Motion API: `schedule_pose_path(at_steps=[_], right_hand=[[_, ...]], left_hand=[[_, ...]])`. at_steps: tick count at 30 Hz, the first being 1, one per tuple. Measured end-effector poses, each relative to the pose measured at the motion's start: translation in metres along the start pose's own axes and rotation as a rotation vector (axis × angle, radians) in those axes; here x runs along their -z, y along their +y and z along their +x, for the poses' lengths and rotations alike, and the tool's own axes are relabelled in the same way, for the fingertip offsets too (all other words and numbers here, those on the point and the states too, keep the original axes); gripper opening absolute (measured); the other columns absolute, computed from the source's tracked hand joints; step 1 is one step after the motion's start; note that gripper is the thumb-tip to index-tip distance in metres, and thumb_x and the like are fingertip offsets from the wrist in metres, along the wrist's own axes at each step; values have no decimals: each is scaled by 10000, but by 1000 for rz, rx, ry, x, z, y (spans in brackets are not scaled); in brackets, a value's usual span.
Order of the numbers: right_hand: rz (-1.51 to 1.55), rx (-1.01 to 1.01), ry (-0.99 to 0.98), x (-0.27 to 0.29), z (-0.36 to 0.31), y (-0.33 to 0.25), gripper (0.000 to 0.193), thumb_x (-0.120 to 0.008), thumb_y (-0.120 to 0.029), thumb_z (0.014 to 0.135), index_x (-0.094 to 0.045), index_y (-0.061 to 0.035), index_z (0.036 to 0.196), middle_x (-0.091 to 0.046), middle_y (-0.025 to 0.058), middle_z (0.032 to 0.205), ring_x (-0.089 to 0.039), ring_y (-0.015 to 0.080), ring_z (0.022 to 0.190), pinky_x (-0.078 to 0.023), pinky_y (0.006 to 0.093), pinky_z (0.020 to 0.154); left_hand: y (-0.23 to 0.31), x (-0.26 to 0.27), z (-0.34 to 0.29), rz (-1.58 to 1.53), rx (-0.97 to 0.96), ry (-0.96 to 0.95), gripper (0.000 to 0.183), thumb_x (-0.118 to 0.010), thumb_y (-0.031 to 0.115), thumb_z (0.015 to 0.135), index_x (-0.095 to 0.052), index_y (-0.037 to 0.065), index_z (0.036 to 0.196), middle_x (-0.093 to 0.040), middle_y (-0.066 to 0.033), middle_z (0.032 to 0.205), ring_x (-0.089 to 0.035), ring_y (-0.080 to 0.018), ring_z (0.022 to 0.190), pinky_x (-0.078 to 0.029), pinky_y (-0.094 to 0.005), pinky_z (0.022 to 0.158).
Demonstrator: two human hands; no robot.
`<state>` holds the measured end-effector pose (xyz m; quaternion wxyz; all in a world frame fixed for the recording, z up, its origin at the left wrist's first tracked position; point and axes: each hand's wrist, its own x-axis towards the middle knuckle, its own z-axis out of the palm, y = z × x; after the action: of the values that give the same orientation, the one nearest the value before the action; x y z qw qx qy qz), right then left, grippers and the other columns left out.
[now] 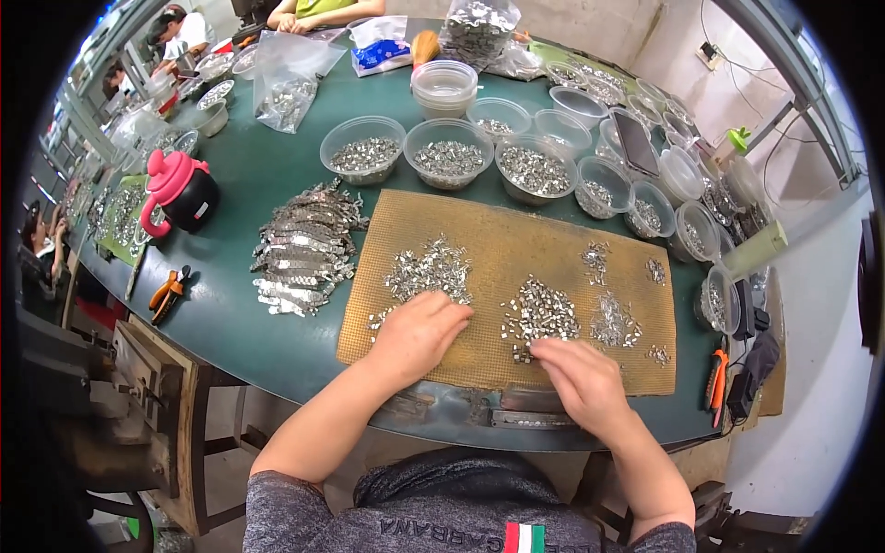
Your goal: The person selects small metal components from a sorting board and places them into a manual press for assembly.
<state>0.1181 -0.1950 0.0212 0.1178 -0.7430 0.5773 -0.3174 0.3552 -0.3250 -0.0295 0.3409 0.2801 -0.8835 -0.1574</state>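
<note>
My left hand (pixel 417 336) rests on the tan textured mat (pixel 387 217), its fingers curled together at the lower edge of a pile of small silvery metal pieces (pixel 429 270). What those fingers hold, if anything, is hidden. At the near side of a second pile of small metal pieces (pixel 541 311), my right hand (pixel 587 378) has its fingertips pressed together; anything between them is too small to name. Smaller heaps of metal bits (pixel 610 323) lie on the mat's right part. Left of the mat, linked metal strips (pixel 300 249) are stacked in overlapping rows.
Clear plastic bowls (pixel 449 152) of metal parts curve around the mat's far and right sides. A phone (pixel 634 143) lies on bowls at the right. Orange-handled pliers (pixel 169 293) and a pink-lidded black mug (pixel 180 194) sit at the left; orange-handled cutters (pixel 716 380) lie right. Other people work beyond.
</note>
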Motion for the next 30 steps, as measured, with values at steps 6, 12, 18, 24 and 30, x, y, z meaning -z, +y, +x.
schedule_pose_path(at_steps=[6,12,18,24,30], right_hand=[[-8,45,-64,-47,68,19,163,-688,-113,938,-741,-87,1090,-731,92,1068,-711,314,969,-576,398,806],[-171,54,-174,-72,97,23,131,-682,-188,949,-698,-94,1039,-672,73,980,-687,329,905,-557,445,752],[-161,9,-254,-69,104,23,117,-680,-182,944,-656,-85,1004,-674,91,976,-688,341,898,-551,456,746],[-90,-59,-250,-50,92,15,115,-653,-159,951,-631,-67,1016,-696,120,971,-698,352,897,-555,467,759],[-33,25,-132,-22,52,12,114,-676,-77,931,-675,-66,1044,-701,102,951,-694,327,889,-558,422,753]], left_hand=[[-1,-8,-5,140,-81,-40,99,-755,103,842,-729,69,930,-599,-45,832,-616,-222,808,-545,-342,688],[-2,-7,-3,163,-61,-34,105,-739,103,844,-686,67,928,-585,-42,845,-606,-236,798,-542,-352,700],[-5,-5,-1,112,-23,-23,115,-739,101,860,-669,68,945,-593,-55,860,-625,-246,812,-541,-367,707],[-8,9,1,-139,92,81,94,-731,93,900,-683,50,968,-657,-85,899,-673,-274,816,-550,-374,710],[-11,12,-6,-481,420,-2,64,-594,15,1010,-642,17,1053,-689,-53,941,-676,-111,820,-548,-259,683]])
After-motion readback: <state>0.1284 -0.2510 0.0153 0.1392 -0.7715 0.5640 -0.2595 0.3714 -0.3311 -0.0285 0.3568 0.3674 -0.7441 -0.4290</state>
